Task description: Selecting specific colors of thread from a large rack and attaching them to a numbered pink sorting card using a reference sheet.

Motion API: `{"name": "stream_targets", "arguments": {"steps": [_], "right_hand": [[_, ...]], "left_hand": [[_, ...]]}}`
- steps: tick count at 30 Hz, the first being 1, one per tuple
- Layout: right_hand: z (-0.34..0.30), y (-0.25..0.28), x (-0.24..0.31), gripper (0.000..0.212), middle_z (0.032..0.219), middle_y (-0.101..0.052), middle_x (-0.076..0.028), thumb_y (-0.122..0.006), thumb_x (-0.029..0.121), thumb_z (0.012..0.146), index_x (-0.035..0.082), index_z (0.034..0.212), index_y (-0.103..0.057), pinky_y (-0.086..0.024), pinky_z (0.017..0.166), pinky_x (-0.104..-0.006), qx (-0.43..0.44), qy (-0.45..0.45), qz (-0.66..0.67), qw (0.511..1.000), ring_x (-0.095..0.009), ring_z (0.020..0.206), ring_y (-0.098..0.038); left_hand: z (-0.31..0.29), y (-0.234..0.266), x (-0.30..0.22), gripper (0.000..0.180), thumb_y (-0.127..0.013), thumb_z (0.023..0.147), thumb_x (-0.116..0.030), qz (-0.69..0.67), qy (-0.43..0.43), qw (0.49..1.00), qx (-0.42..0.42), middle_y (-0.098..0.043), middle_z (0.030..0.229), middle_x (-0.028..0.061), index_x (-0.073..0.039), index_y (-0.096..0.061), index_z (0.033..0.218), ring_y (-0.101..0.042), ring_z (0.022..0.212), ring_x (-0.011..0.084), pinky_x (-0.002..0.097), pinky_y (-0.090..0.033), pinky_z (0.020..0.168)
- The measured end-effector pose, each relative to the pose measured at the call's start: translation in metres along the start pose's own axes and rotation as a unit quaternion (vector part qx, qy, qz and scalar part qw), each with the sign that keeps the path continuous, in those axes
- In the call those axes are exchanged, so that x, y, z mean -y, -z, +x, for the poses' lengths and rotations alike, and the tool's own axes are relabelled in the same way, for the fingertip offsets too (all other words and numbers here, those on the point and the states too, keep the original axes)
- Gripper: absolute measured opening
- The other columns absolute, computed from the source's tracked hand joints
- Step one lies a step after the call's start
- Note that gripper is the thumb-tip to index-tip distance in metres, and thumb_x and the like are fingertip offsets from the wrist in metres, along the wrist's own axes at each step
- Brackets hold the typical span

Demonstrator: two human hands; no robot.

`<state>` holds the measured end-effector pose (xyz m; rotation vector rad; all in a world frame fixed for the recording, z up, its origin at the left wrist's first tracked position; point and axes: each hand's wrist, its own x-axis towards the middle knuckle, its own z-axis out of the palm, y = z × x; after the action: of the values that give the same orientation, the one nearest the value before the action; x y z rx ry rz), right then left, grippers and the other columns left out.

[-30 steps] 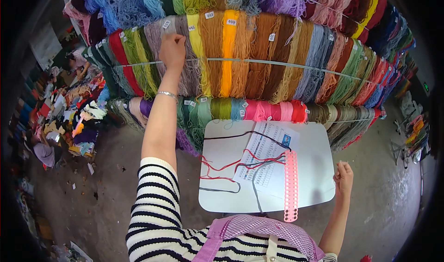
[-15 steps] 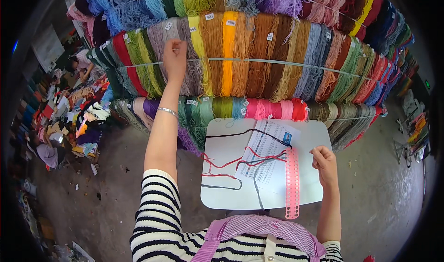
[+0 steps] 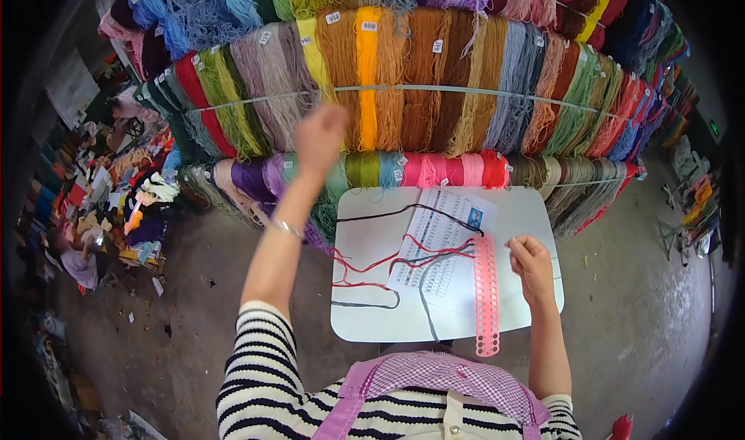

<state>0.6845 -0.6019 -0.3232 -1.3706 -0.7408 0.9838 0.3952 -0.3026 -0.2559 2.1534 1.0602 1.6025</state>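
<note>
Reaching up with my left hand at the yarn wall, I note it sits lower now than a second ago: it was then up on the grey-brown hanks of the upper row, and it has come down to the lower edge of that row, just above the purple and green skeins. It looks pulled back from the yarn; the image is blurred there, so I cannot tell whether the fingers are closed on a strand or empty. My right hand has also moved: a second ago it hung off the right edge of the white board, and now it rests on the board's right part, just beside the pink punched strip. Its fingers are curled in a loose fist; whether they pinch anything I cannot tell. Judgement: the left hand is coming off the wall and the right has come in to work at the strip. Red threads and dark threads lie loose across the board, over the printed sheet. Left arm is stretched nearly straight, forward and up, bracelet at the wrist; right forearm is bent, wrist over the board edge.
</note>
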Motion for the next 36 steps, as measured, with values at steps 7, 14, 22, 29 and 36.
{"name": "stream_targets", "arguments": {"steps": [7, 14, 22, 29, 36], "right_hand": [[0.015, -0.062, 0.016, 0.022, 0.078, -0.061, -0.002, -0.058, 0.019, 0.093, -0.001, 0.093, -0.066, -0.040, 0.063, -0.0220, 0.093, 0.033, -0.017, 0.995, -0.006, 0.069, -0.049], [-0.059, 0.076, 0.002, 0.018, 0.071, -0.047, 0.005, -0.058, 0.021, 0.093, 0.005, 0.085, -0.058, -0.032, 0.055, -0.0206, 0.005, -0.035, -0.006, 0.999, -0.004, 0.062, -0.038], [-0.167, 0.294, 0.032, 0.019, 0.085, -0.065, -0.003, -0.062, 0.022, 0.090, 0.004, 0.094, -0.066, -0.045, 0.074, -0.0268, -0.467, 0.075, -0.488, 0.734, -0.011, 0.077, -0.057], [-0.042, 0.067, -0.054, 0.011, 0.087, -0.067, -0.007, -0.062, 0.010, 0.088, 0.005, 0.097, -0.066, -0.048, 0.069, -0.0257, -0.185, 0.135, -0.296, 0.927, -0.014, 0.079, -0.061], [0.000, 0.012, -0.104, 0.010, 0.084, -0.067, -0.010, -0.060, 0.010, 0.089, 0.002, 0.093, -0.065, -0.048, 0.059, -0.0287, -0.073, 0.007, -0.152, 0.986, -0.017, 0.066, -0.061]], "left_hand": [[-0.196, -0.079, -0.124, 0.008, -0.067, 0.079, -0.005, -0.188, -0.049, 0.946, 0.260, -0.067, 0.075, 0.0139, -0.004, -0.070, 0.086, -0.066, 0.063, 0.0231, 0.0320, -0.050, 0.057], [-0.233, -0.083, -0.105, 0.012, -0.063, 0.086, -0.005, -0.227, 0.123, 0.905, 0.337, -0.069, 0.088, 0.0086, -0.002, -0.069, 0.096, -0.060, 0.073, 0.0111, 0.0238, -0.046, 0.062], [-0.228, -0.079, -0.088, 0.022, -0.059, 0.092, -0.013, -0.261, 0.375, 0.817, 0.352, -0.062, 0.094, 0.0021, -0.003, -0.065, 0.111, -0.052, 0.071, 0.0021, 0.0166, -0.036, 0.057], [-0.241, -0.128, -0.116, 0.039, -0.058, 0.091, -0.012, -0.380, 0.574, 0.634, 0.352, -0.066, 0.102, 0.0111, 0.005, -0.052, 0.126, -0.060, 0.070, 0.0084, 0.0171, -0.045, 0.053], [-0.241, -0.135, -0.123, 0.040, -0.056, 0.091, -0.010, -0.411, 0.616, 0.590, 0.323, -0.067, 0.097, 0.0136, 0.010, -0.049, 0.125, -0.060, 0.061, 0.0067, 0.0143, -0.042, 0.042]]}}
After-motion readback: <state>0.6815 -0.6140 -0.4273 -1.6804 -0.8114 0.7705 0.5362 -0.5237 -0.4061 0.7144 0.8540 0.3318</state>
